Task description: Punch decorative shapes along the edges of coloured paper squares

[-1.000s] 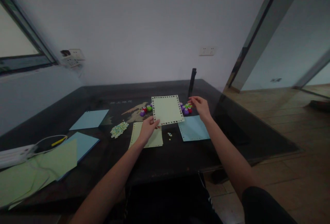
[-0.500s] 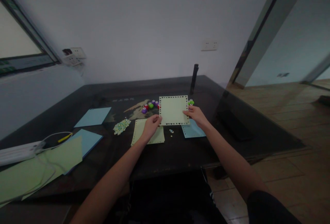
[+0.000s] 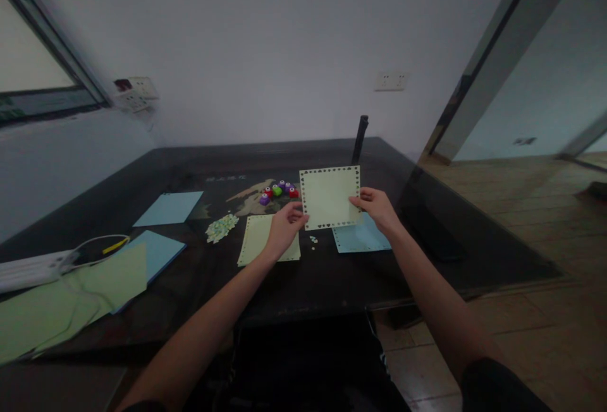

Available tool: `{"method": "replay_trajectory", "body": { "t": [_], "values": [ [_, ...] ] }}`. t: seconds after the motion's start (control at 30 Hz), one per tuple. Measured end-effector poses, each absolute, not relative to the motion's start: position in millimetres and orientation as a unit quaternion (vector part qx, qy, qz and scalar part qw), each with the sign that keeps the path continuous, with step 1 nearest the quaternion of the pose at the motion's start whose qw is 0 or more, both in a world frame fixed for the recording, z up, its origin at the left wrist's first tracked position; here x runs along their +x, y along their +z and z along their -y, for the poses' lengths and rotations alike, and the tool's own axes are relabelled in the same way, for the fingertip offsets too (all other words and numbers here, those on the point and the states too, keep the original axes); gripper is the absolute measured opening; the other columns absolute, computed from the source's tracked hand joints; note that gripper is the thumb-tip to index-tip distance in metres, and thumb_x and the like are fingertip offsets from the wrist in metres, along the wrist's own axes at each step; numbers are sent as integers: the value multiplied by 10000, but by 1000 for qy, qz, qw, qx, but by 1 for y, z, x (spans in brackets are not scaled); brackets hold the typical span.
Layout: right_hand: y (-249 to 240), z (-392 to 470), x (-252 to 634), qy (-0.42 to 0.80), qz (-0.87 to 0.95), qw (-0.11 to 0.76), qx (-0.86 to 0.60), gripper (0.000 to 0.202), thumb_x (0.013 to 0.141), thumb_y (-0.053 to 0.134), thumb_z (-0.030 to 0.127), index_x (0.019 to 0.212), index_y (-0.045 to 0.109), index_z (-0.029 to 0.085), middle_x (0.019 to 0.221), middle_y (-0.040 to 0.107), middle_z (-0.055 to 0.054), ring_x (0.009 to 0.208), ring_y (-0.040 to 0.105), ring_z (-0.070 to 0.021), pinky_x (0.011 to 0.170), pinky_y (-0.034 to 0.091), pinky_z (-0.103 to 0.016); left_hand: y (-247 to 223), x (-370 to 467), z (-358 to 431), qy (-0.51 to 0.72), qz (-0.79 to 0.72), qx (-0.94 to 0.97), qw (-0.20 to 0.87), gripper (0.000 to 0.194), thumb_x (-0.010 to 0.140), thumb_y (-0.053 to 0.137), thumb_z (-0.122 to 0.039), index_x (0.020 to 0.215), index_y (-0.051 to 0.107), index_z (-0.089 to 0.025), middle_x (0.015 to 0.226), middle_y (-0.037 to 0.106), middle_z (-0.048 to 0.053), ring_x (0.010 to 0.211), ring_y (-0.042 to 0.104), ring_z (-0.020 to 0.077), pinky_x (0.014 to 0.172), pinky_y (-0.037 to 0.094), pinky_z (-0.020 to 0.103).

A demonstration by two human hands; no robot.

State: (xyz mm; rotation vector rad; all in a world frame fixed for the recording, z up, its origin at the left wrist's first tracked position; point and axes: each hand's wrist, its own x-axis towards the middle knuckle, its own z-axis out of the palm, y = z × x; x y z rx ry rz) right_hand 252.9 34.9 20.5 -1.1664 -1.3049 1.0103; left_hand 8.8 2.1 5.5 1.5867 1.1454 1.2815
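A square pale green paper with small shapes punched along its edges is held up over the table. My left hand pinches its lower left corner, and my right hand grips its right edge. Below and left of it lie pale green punched sheets, partly behind my left hand. A light blue punched sheet rests under and to the right, partly covered by the held paper. A few tiny paper bits lie between the two.
A heap of paper cutouts and several colourful punches are on the dark table. Blue sheets, green sheets and a white power strip lie left. A black upright object stands behind.
Both hands have moved the held green paper to the right and tilted it slightly. It now hides the green punches at the right, and more of the blue sheet below shows.
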Motion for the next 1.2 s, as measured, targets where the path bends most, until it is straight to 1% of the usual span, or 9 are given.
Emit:
{"method": "replay_trajectory", "body": {
  "t": [0.1, 0.17, 0.23, 0.33, 0.4, 0.43, 0.67, 0.9, 1.2],
  "values": [
    [21, -30, 271, 416, 539, 537, -499, 313, 564, 747, 344, 788, 638, 154, 734, 696, -55, 606, 614, -160, 599, 481, -296, 12, 25, -1, 513, -435, 629, 391, 594, 699, 652, -203, 1236, 399, -175, 673, 611, -30, 599, 600, 119, 611, 481, 238],
    [19, -27, 284, 408, 536, 536, -508, 332, 560, 751, 345, 803, 631, 154, 727, 693, -48, 599, 612, -158, 592, 479, -290, 13, 37, -1, 495, -436, 655, 369, 624, 716, 629, -177, 1280, 362, -191, 664, 605, -36, 592, 594, 117, 609, 473, 236],
    [14, -24, 296, 388, 540, 528, -528, 347, 563, 749, 349, 821, 627, 151, 703, 684, -39, 579, 603, -152, 570, 470, -281, 11, 49, -3, 459, -443, 693, 335, 541, 732, 599, -157, 1242, 423, -200, 657, 602, -35, 596, 586, 117, 614, 462, 234],
    [3, -20, 313, 349, 555, 494, -571, 361, 588, 729, 349, 868, 631, 142, 644, 657, -22, 538, 576, -146, 519, 445, -266, 1, 65, -4, 388, -459, 745, 291, 301, 738, 571, -152, 1037, 575, -189, 665, 613, -19, 627, 585, 124, 631, 448, 236],
    [-5, -17, 321, 332, 563, 466, -596, 360, 610, 711, 331, 903, 634, 137, 623, 640, -16, 525, 562, -143, 494, 430, -257, -8, 72, -3, 345, -469, 766, 274, 175, 743, 559, -161, 905, 622, -185, 678, 630, -6, 647, 590, 130, 644, 444, 239],
    [-8, -15, 324, 326, 566, 453, -607, 355, 617, 705, 319, 912, 635, 135, 619, 633, -15, 523, 558, -141, 486, 425, -252, -12, 74, -2, 329, -472, 772, 268, 151, 747, 553, -166, 873, 632, -186, 688, 640, -1, 655, 594, 133, 649, 443, 241],
    [-24, -11, 331, 324, 588, 392, -629, 370, 617, 701, 262, 953, 627, 126, 568, 564, 26, 502, 530, -123, 452, 396, -225, -20, 76, 7, 284, -473, 794, 255, 172, 766, 528, -185, 889, 649, -189, 737, 671, 17, 677, 605, 146, 652, 440, 243],
    [-27, -14, 329, 302, 606, 340, -653, 371, 638, 672, 228, 988, 606, 126, 559, 546, 42, 485, 503, -114, 450, 371, -219, -17, 77, 6, 250, -468, 818, 220, 196, 778, 517, -185, 923, 649, -191, 730, 673, 23, 677, 611, 164, 641, 430, 254],
    [-24, -14, 327, 265, 613, 323, -670, 405, 637, 676, 183, 1031, 593, 136, 580, 523, 48, 495, 487, -107, 461, 363, -221, -17, 78, 8, 218, -459, 839, 194, 221, 795, 500, -172, 967, 637, -191, 758, 679, 44, 700, 614, 179, 666, 435, 263]
  ]
}}
